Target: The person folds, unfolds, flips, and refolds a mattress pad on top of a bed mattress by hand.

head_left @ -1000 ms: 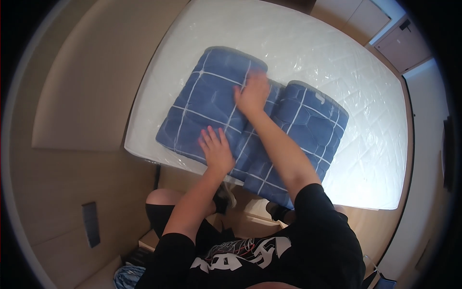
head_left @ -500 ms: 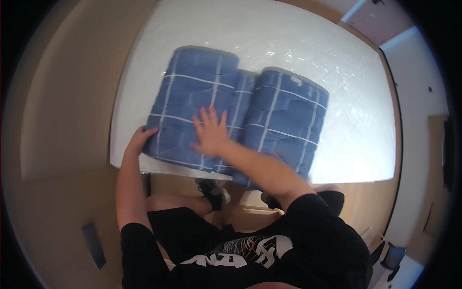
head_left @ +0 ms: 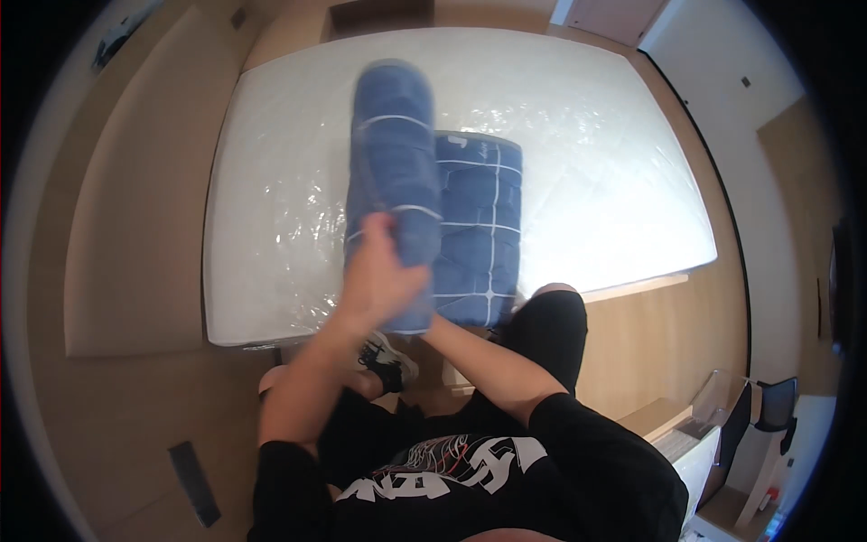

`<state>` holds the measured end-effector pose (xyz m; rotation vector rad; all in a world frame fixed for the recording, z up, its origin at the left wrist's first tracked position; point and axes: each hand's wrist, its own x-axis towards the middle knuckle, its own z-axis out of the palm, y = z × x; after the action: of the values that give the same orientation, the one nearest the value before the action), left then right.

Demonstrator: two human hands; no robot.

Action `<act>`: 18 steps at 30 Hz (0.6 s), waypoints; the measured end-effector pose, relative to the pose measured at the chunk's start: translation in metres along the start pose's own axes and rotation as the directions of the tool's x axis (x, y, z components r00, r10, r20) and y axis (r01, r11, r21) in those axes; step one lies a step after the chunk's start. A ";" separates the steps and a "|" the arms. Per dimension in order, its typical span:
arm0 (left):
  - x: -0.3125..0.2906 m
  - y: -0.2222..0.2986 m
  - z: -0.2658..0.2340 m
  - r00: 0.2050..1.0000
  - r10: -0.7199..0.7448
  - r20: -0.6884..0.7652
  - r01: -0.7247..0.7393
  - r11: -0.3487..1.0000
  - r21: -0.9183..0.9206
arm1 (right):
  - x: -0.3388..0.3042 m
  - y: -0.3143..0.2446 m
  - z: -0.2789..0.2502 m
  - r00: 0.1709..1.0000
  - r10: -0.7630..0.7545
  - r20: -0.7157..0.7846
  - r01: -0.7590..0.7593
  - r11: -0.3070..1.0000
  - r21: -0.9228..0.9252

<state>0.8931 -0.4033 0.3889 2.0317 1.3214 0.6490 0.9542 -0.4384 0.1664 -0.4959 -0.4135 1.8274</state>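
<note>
A blue quilted mattress pad (head_left: 475, 230) with white grid lines lies on the bed, its right part flat in folded layers. Its left part is raised as a thick fold (head_left: 395, 144), slightly blurred, standing over the rest. My left hand (head_left: 384, 275) is closed around the near side of this raised fold. My right forearm (head_left: 492, 366) reaches to the fold's near end, where the pad hides the right hand and its fingers.
The pad rests on a white mattress (head_left: 587, 181) in shiny clear plastic. A beige padded headboard (head_left: 135, 217) stands at the left. A dark flat strip (head_left: 193, 483) lies at the lower left, and a dark chair (head_left: 777, 404) stands at the lower right.
The pad's left panel has swung up and over to the right, out of its flat position. My left hand now grips it; my right hand, earlier spread on top, has gone behind it.
</note>
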 end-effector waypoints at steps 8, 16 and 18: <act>0.018 0.076 0.178 0.865 -0.222 0.451 0.076 0.945 0.319 | -0.160 -0.032 0.018 0.953 0.299 -0.052 -0.135 0.261 -0.956; -0.001 0.029 0.212 0.948 0.008 0.317 -0.083 0.971 0.225 | -0.193 -0.221 0.029 0.956 0.064 -0.286 -0.279 0.491 -0.825; -0.019 0.019 0.200 0.900 0.230 0.371 -0.271 0.961 0.061 | -0.140 -0.236 0.000 0.813 -0.444 -0.376 -0.304 0.227 -0.925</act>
<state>1.0355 -0.4734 0.2644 2.3010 0.9056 0.2897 1.1825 -0.5021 0.3056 -1.8718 -1.1509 0.9287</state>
